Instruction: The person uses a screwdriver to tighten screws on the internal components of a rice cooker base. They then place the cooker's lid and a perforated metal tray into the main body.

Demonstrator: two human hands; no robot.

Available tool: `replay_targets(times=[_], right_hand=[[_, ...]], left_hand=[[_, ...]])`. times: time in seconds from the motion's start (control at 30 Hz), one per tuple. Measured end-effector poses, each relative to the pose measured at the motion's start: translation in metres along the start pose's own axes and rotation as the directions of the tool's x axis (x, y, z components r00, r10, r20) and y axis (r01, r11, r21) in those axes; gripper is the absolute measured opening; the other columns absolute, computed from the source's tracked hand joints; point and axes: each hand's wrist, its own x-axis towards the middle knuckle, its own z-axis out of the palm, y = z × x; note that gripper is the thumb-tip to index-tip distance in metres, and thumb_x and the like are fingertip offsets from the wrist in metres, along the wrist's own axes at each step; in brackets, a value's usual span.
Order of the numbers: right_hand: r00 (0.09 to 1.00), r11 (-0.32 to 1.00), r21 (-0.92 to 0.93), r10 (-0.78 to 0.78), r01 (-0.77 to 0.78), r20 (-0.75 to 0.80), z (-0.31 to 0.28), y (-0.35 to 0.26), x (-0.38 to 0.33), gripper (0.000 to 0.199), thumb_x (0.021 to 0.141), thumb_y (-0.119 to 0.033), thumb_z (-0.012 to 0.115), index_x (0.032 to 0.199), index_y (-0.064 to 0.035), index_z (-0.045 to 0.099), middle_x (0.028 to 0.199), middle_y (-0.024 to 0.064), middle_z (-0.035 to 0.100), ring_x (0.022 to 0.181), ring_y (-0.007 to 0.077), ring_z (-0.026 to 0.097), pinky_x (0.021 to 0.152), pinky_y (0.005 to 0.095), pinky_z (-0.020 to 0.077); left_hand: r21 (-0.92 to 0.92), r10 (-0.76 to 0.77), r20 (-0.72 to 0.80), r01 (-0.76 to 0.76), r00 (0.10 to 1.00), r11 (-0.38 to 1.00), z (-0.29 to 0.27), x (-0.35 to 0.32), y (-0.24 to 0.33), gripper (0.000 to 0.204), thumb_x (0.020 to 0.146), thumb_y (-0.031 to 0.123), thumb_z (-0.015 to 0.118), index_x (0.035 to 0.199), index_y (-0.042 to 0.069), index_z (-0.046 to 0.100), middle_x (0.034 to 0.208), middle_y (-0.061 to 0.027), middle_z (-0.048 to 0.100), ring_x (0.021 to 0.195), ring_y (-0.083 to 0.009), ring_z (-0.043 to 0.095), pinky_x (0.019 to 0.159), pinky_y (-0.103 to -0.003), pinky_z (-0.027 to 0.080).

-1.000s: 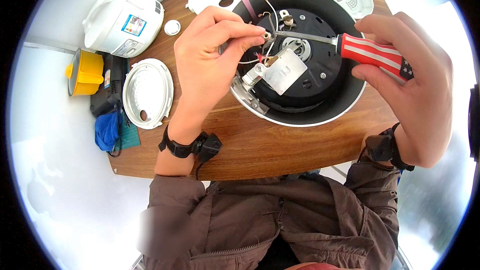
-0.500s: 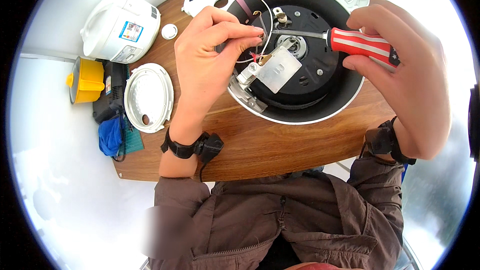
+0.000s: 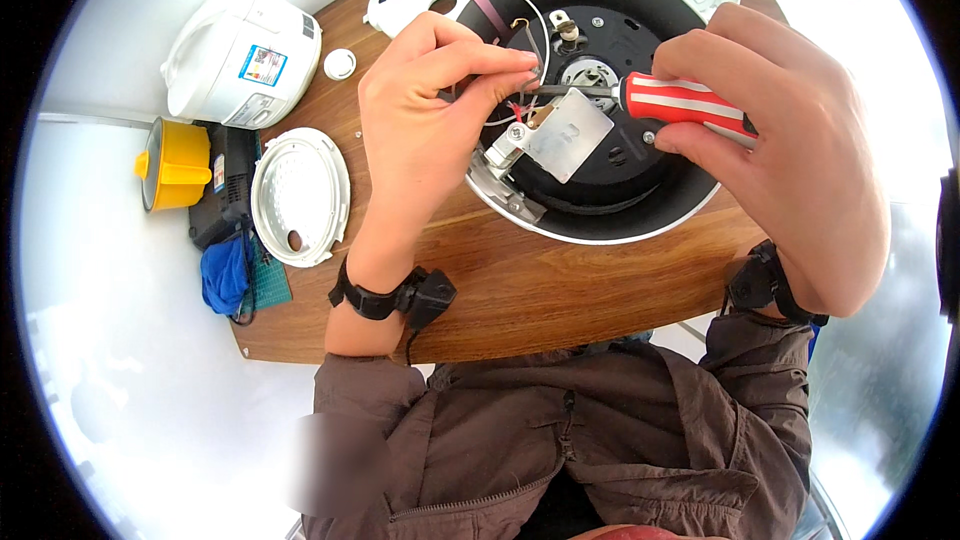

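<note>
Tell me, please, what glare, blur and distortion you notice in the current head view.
Head view: white glare washes out the upper right; head view: the wooden table bows along its near edge; head view: a smeared patch blurs part of the left sleeve, while the screwdriver looks reasonably sharp.

The screwdriver (image 3: 660, 100), red-handled with white stripes, lies nearly level in the right hand (image 3: 790, 120), its tip just beside the pinched fingertips of the left hand (image 3: 425, 115). The round appliance housing (image 3: 600, 227) is open, black inside, exposing a flat silver metal plate (image 3: 570, 143) and a loose white wire (image 3: 543, 24).
</note>
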Motion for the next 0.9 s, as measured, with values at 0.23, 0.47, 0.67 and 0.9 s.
replay_targets(times=[0.23,0.47,0.67,0.9], right_hand=[[1.000,1.000,-0.018,-0.012,0.012,0.007,-0.001,0.001,0.000,0.038,0.064,-0.007,0.086,0.098,-0.0047,0.069,0.086,0.0083,0.061,0.076,0.0274,0.061,0.064,0.0374,0.0460],[1.000,1.000,-0.006,-0.017,0.017,-0.017,0.002,0.003,-0.003,0.039,0.064,-0.007,0.086,0.099,-0.0052,0.069,0.086,0.0088,0.061,0.076,0.0282,0.061,0.065,0.0381,0.0462],[1.000,0.999,-0.038,-0.018,0.018,0.012,-0.004,0.001,-0.005,0.041,0.063,-0.005,0.086,0.100,-0.0051,0.069,0.087,0.0094,0.061,0.077,0.0299,0.061,0.065,0.0389,0.0465],[0.999,0.999,0.027,-0.029,0.030,-0.031,-0.008,0.011,-0.009,0.043,0.061,-0.003,0.086,0.100,-0.0045,0.068,0.090,0.0099,0.063,0.080,0.0293,0.063,0.069,0.0365,0.0487]], left_hand=[[0.003,-0.021,-0.003,0.021,1.000,1.000,-0.001,-0.001,0.001,0.017,0.076,-0.001,0.084,0.090,0.009,0.083,0.080,-0.0002,0.066,0.075,-0.0096,0.063,0.065,-0.024,0.048],[0.019,-0.023,-0.004,0.023,1.000,1.000,-0.001,-0.001,0.002,0.017,0.077,-0.002,0.082,0.090,0.008,0.082,0.081,0.0005,0.066,0.074,-0.0093,0.063,0.064,-0.023,0.048],[0.043,-0.007,0.000,0.007,1.000,0.999,0.002,0.000,0.006,0.016,0.078,-0.003,0.081,0.091,0.007,0.082,0.081,-0.0008,0.067,0.073,-0.0090,0.065,0.063,-0.023,0.049],[0.123,0.040,0.086,-0.051,0.995,0.991,-0.002,-0.004,0.011,0.014,0.086,-0.012,0.071,0.095,-0.004,0.076,0.090,-0.0066,0.069,0.083,-0.0134,0.072,0.072,-0.024,0.055]])
